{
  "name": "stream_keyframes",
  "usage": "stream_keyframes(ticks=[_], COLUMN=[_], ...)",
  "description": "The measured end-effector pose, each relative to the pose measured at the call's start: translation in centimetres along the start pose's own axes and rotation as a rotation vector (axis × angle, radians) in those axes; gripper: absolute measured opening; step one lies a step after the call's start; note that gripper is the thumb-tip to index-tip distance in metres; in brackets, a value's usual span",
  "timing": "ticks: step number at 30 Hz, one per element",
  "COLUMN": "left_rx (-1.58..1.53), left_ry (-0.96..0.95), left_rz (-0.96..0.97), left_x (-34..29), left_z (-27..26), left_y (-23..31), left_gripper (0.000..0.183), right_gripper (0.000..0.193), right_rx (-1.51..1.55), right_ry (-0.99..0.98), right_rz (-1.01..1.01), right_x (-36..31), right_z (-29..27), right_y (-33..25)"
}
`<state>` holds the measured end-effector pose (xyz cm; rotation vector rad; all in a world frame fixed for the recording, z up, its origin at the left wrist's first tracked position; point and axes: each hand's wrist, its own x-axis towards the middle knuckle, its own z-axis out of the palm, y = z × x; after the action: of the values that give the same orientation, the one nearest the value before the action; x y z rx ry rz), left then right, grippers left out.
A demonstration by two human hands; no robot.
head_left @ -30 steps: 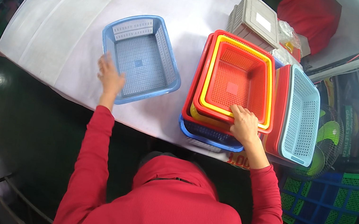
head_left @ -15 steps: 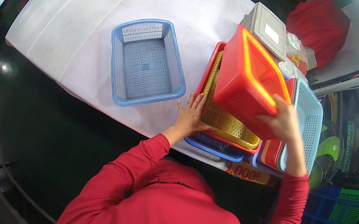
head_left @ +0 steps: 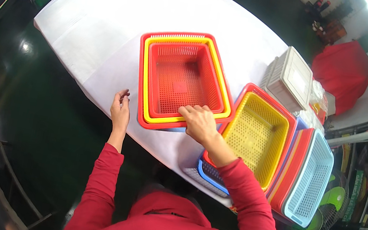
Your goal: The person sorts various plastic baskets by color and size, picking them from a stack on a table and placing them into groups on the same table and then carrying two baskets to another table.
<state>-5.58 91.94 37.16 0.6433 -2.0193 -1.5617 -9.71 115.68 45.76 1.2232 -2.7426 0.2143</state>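
Nested baskets stand over the spot of the blue basket, whose edge [head_left: 180, 129] barely shows beneath them. They are an outer red basket [head_left: 142, 70], a yellow basket [head_left: 146, 108] inside it and an inner red basket [head_left: 181, 77]. My right hand [head_left: 202, 124] grips the near rims, fingers curled over the inner red one. Left of the baskets, my left hand [head_left: 120, 113] hovers apart from them, holding nothing, its fingers loosely bent. Close to my right forearm lies another stack, topped by a yellow basket [head_left: 254, 132] in a red one [head_left: 251, 88], with blue baskets [head_left: 212, 175] below.
A light-blue basket [head_left: 311, 179] tops red ones at the right table end. Behind are a grey lidded crate [head_left: 294, 78] and clear plastic bags [head_left: 316, 94]. A fan [head_left: 332, 198] stands beyond the white-covered table [head_left: 114, 9]; a metal frame [head_left: 5, 177] is at lower left.
The red basket has left the right-hand stack and now sits among nested baskets over the blue one. Both hands have moved left; my left hand has come off the yellow basket.
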Motion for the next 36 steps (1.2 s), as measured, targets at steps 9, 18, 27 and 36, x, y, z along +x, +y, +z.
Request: stream_keyframes(ticks=[9,18,27,36], left_rx=[-0.052,-0.564,-0.594,-0.812], left_ry=[-0.363,-0.569,-0.320,-0.385], left_rz=[-0.462,-0.414,-0.330,-0.488], left_x=[2.2,3.6,2.7,2.8], left_z=[0.2,3.1,3.0,3.4], left_y=[-2.0,0.1,-8.3,-4.4], left_gripper=[0.053,0.081,0.049,0.043], right_gripper=[0.088,0.051,0.048,0.059], right_rx=[0.583,0.823,1.147,0.748], right_ry=[0.134,0.094,0.078,0.165], right_rz=[0.086,0.763,0.856,0.725], right_x=[2.4,1.6,1.5,-0.2], right_z=[0.4,2.1,1.5,4.4], right_y=[2.9,8.5,9.5,8.4])
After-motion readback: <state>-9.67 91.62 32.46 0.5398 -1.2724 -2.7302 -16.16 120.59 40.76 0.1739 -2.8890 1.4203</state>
